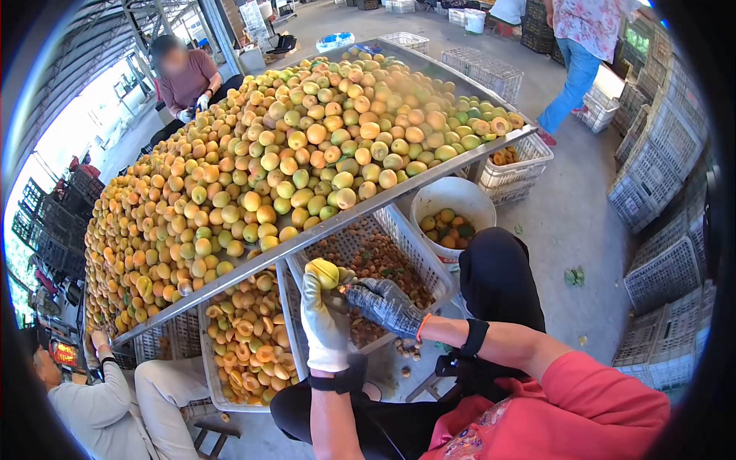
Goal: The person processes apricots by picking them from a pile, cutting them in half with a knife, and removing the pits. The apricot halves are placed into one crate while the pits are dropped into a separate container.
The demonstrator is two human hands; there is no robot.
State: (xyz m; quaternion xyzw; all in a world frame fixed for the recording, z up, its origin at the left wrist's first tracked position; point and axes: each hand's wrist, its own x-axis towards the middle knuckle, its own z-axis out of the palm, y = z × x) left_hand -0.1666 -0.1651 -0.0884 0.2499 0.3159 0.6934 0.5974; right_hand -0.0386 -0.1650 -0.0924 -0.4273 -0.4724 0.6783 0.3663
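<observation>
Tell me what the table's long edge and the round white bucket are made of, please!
The table edge looks like metal, maybe steel: it's grey, straight and softly shiny.

The bucket seems plastic: smooth, white and rather dull, without metal's shine.

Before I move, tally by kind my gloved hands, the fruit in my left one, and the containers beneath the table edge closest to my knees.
Gloved hands, left hand and right hand: 2
Held fruit: 1
Crates, halved-fruit crate and brown-pit crate: 2
Bucket: 1
Total: 6
</observation>
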